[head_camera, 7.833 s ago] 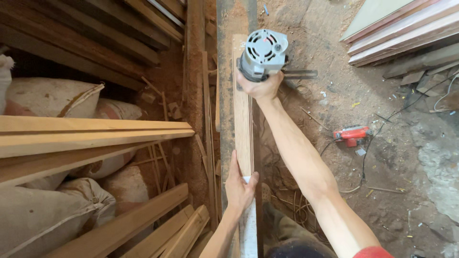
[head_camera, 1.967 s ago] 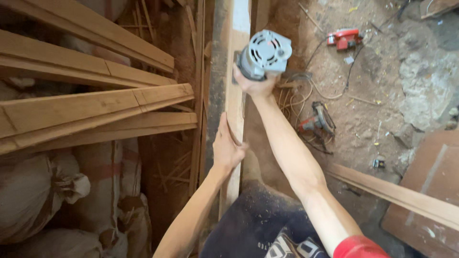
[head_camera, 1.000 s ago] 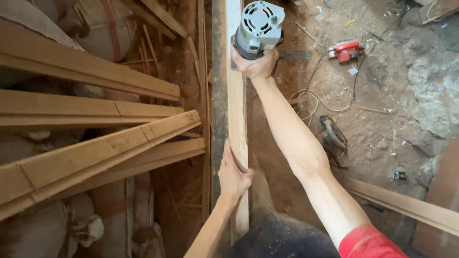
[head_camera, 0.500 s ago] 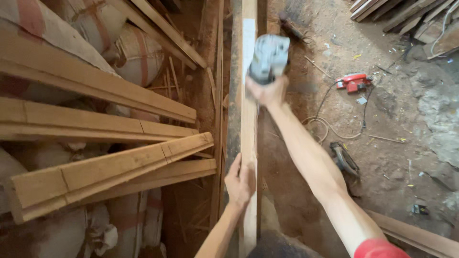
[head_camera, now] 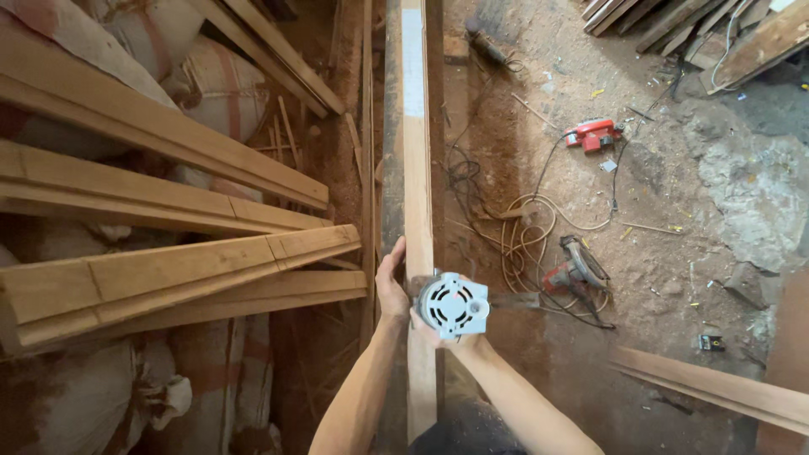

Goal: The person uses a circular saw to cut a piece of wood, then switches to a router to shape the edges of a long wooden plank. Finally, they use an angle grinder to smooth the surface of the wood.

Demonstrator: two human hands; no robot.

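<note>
A long narrow wooden plank (head_camera: 417, 168) runs away from me down the middle of the view. My right hand (head_camera: 438, 333) grips a grey round-bodied power tool (head_camera: 453, 305) that sits on the plank close to me. My left hand (head_camera: 390, 282) rests against the plank's left edge, just beside the tool, with the fingers flat along the wood.
Stacked wooden boards (head_camera: 168, 270) and filled sacks (head_camera: 219, 84) lie to the left. On the dirt floor to the right are a red power tool (head_camera: 594, 135), another tool (head_camera: 573, 268) with coiled cables (head_camera: 522, 232), a loose board (head_camera: 716, 389) and stacked timber (head_camera: 674, 17) at the far right.
My right hand has drawn the grey tool back along the plank from its far part to close in front of me. My left hand stays on the plank's left edge.
</note>
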